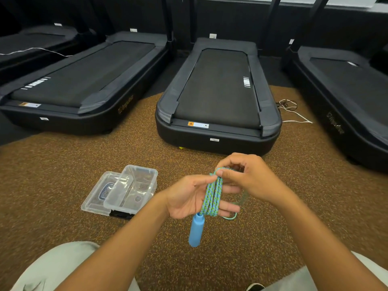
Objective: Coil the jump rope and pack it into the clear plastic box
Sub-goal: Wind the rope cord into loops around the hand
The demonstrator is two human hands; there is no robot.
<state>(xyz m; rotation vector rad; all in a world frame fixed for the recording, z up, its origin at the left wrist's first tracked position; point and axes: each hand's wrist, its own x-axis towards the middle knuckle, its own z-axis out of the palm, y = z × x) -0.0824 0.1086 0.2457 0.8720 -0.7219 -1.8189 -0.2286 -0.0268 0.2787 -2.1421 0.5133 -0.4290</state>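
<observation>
The blue-green braided jump rope (212,195) is wound in several turns around the straight fingers of my left hand (189,198), palm up. One blue handle (195,231) hangs down below that hand. My right hand (249,177) pinches a strand at the top of the coil, fingers curled over it. A loose loop of rope trails under my left fingertips. The clear plastic box (134,189) sits open on the floor to the left, leaning on its clear lid (98,196). The other handle is hidden.
Speckled brown rubber floor (63,164) spreads around me. Black treadmills stand ahead: one (218,95) straight in front, one (84,80) at left, another (346,87) at right. White and black cables (291,110) lie between the treadmills. My knees show at the bottom edge.
</observation>
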